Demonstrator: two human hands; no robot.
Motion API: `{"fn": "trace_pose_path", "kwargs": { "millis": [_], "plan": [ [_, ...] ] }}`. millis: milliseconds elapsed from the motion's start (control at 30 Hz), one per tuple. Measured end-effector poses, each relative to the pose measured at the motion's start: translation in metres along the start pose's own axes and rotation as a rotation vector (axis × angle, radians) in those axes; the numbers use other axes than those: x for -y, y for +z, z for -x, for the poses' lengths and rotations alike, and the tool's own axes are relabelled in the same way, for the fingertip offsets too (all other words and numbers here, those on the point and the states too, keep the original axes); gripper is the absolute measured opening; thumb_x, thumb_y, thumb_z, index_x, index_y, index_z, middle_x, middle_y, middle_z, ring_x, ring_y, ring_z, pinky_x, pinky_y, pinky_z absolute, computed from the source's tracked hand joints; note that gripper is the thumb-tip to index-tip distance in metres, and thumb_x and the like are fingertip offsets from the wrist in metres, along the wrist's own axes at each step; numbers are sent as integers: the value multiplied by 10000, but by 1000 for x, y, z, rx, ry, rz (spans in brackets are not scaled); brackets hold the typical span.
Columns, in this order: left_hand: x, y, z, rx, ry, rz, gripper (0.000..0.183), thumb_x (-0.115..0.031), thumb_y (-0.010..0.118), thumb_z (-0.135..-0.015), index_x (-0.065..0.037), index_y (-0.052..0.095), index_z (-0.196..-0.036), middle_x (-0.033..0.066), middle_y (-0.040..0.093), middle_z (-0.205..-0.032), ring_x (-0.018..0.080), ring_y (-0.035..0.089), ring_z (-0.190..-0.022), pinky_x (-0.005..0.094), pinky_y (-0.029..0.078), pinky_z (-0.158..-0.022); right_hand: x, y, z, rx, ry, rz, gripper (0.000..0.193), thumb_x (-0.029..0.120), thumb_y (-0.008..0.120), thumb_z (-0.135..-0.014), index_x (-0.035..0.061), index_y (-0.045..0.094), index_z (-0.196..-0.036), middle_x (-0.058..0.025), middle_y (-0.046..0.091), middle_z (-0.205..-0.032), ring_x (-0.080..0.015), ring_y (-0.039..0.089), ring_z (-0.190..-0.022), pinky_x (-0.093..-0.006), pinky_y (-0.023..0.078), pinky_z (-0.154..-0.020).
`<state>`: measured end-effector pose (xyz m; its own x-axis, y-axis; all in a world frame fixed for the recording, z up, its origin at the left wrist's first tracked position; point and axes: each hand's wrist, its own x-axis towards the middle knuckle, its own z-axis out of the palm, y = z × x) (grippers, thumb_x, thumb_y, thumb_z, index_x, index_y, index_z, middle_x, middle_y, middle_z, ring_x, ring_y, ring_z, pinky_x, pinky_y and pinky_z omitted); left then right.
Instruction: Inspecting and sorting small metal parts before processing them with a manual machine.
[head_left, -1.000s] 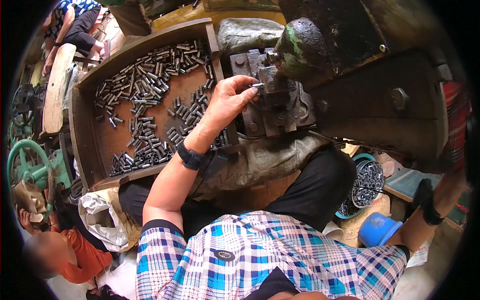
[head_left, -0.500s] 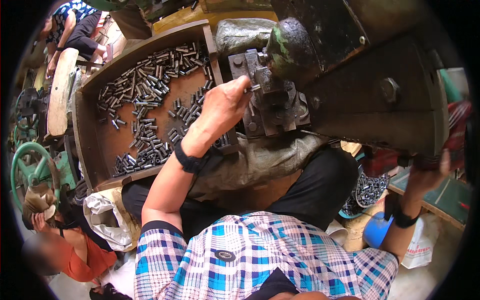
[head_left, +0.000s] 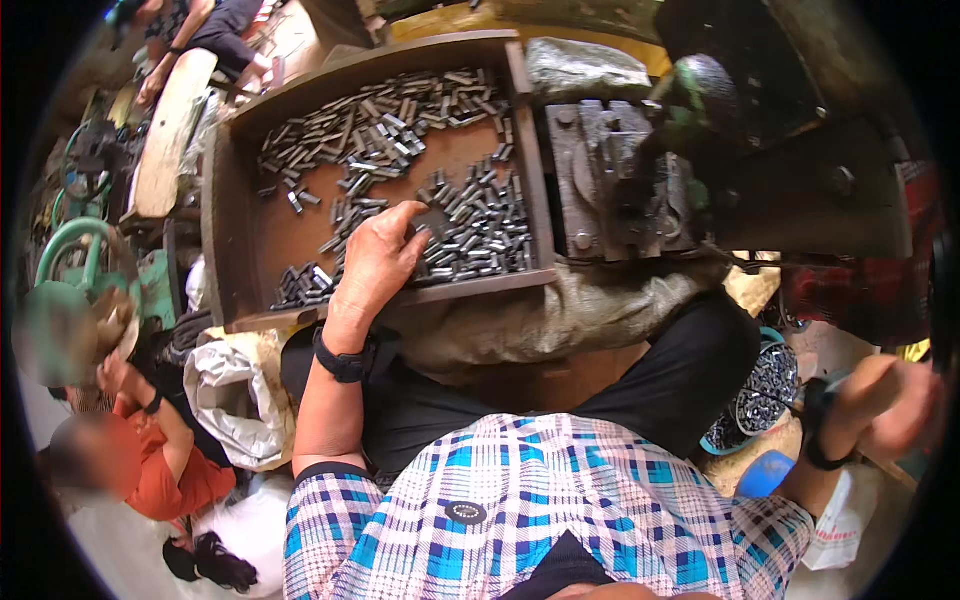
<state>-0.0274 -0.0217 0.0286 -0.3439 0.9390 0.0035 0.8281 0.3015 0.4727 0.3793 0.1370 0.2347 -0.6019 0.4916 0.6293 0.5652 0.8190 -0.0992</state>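
Observation:
Many short metal tubes (head_left: 475, 215) lie loose in a shallow wooden tray (head_left: 228, 230) in front of me on the left. My left hand (head_left: 380, 255) is over the tray's near part, thumb and forefinger apart right by the tubes; no tube shows between them. To the right of the tray sits a dark, greasy metal fixture (head_left: 585, 185), part of a heavy press (head_left: 800, 200). My right hand (head_left: 890, 405) is at the far right, below a red plaid cloth (head_left: 870, 285); motion smears its fingers.
A teal-rimmed container of small metal parts (head_left: 760, 395) stands right of my knee, near a blue object (head_left: 765, 474). Sacking (head_left: 520, 320) lies under the tray. On the left are a white sack (head_left: 235, 400), a green handwheel (head_left: 75, 245) and a person in orange (head_left: 185, 460).
My left hand has left the fixture, where it held a metal tube, and come back left over the tray. My right hand has moved down, away from the plaid cloth. The whole view has shifted.

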Motion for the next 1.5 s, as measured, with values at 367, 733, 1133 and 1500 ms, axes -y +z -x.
{"fn": "trace_pose_path", "kwargs": {
  "millis": [367, 733, 1133, 1500],
  "plan": [
    [29, 18, 18, 46, 23, -112, 238, -131, 654, -748, -54, 527, -935, 163, 567, -857, 358, 589, -809, 435, 484, -684, 148, 278, -27, 539, -403, -362, 113, 43, 590, -706, 17, 562, -813, -142, 561, -817, -303, 583, -797, -397, 485, -694],
    [31, 24, 9, 54, -51, -109, 177, -145, 619, -743, 5, 611, -837, 197, 629, -735, 361, 631, -688, 446, 515, -615, 269, 403, -91, 459, -918, -548, 141, 75, 547, -749, 24, 588, -874, -139, 602, -832, -273, 641, -744, -357, 517, -572],
    [35, 23, 16, 56, 86, -118, 89, -80, 568, -748, -4, 580, -792, 191, 612, -702, 360, 624, -676, 446, 508, -605, 197, 383, -66, 710, -556, -613, 160, 127, 612, -761, 34, 575, -886, -149, 584, -793, -331, 602, -743, -417, 472, -653],
    [14, 19, 0, -81, 50, 323, 172, -141, 610, -758, 4, 573, -842, 173, 626, -699, 289, 633, -620, 387, 502, -552, 133, 292, -10, 773, 846, -1520, 135, 65, 597, -857, 7, 575, -977, -42, 613, -832, -114, 643, -760, -202, 512, -567]
  ]
}}
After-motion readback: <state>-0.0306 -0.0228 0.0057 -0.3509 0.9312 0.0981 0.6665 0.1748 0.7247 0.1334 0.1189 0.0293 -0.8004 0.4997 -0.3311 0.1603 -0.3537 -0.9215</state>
